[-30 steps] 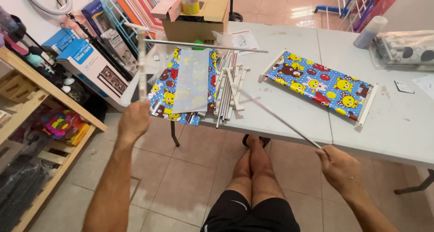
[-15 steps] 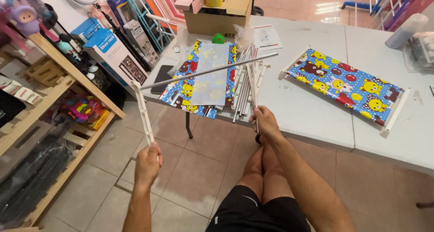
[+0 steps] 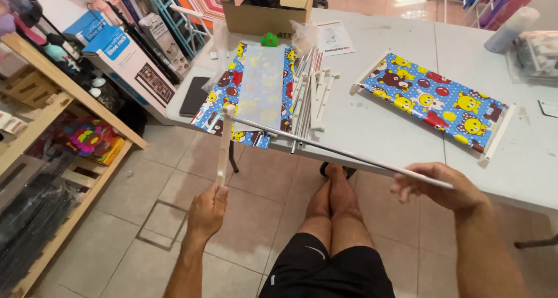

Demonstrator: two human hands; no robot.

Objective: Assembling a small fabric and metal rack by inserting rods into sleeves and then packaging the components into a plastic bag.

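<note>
open floor [image 3: 174, 216] below hands, table edge [image 3: 372, 167] and rod bundle [image 3: 305, 94] blocking ahead

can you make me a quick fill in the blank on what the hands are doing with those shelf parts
1. The left hand holds a white plastic connector bar standing ____.
2. The right hand holds one end of a long ____ metal rod.
3. The rod's far end meets the ____ of the connector bar.
4. The cartoon-print fabric shelf panel lies on the white ____.

Missing words: upright; white; top; table
</note>
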